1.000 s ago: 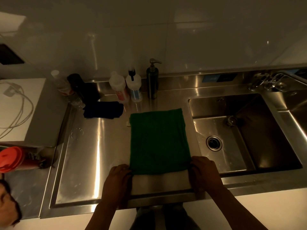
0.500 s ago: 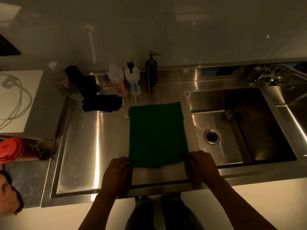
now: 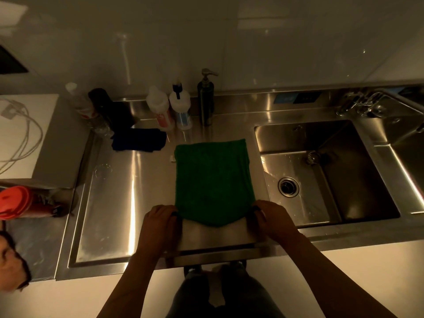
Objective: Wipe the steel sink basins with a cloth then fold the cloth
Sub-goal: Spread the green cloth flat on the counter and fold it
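Note:
A green cloth (image 3: pixel 212 180) lies spread flat on the steel drainboard (image 3: pixel 114 196), left of the steel sink basin (image 3: pixel 344 180). My left hand (image 3: pixel 158 222) pinches the cloth's near left corner. My right hand (image 3: pixel 270 218) pinches the near right corner. Between the two hands the near edge sags in a curve, slightly off the steel. A second basin (image 3: pixel 410 148) shows at the far right edge.
Behind the cloth stand two white bottles (image 3: pixel 171 107) and a steel soap pump (image 3: pixel 205 99); a dark blue cloth (image 3: pixel 138 140) lies beside a dark bottle (image 3: pixel 103 106). A red-lidded cup (image 3: pixel 20 203) lies at the left. The faucet (image 3: pixel 371 102) sits behind the basins.
Both hands have gathered the near corners and raised them a little, so the cloth's straight near edge now bows between them. The view has shifted slightly downward.

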The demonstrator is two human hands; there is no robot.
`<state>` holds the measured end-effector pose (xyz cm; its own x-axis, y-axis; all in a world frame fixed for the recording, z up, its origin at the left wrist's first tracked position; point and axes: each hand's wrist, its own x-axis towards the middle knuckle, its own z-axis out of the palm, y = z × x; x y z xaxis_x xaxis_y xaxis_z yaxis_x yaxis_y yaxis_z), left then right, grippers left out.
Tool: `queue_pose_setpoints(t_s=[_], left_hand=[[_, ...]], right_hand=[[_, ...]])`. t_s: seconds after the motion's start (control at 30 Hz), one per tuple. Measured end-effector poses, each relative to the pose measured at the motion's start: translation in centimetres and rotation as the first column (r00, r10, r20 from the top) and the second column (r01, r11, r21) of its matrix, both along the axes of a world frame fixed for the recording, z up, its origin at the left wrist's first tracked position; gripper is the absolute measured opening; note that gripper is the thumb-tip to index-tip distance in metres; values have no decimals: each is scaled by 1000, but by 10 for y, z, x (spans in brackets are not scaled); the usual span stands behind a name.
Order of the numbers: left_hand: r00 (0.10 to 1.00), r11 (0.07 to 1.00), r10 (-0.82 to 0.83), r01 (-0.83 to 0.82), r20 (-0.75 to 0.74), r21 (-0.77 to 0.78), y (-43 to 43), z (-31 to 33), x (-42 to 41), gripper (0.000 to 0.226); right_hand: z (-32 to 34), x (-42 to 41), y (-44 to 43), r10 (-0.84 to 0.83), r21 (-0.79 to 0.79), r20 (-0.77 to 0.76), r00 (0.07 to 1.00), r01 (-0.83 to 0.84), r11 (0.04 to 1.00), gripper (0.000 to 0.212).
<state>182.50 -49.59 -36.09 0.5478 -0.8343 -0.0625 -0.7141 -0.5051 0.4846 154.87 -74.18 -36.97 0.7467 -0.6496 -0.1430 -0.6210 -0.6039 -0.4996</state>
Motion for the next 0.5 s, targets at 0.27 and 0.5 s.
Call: queue_pose_setpoints(t_s=[0.27, 0.5], left_hand=[[989, 987, 136, -141, -62, -74, -19, -10, 32, 30], [945, 945, 280, -302, -170, -123, -80, -3, 67, 18]], right_hand=[[14, 32, -48, -159, 152, 55, 986, 149, 977, 15], [21, 91, -106, -403, 370, 162, 901, 323, 871, 14]])
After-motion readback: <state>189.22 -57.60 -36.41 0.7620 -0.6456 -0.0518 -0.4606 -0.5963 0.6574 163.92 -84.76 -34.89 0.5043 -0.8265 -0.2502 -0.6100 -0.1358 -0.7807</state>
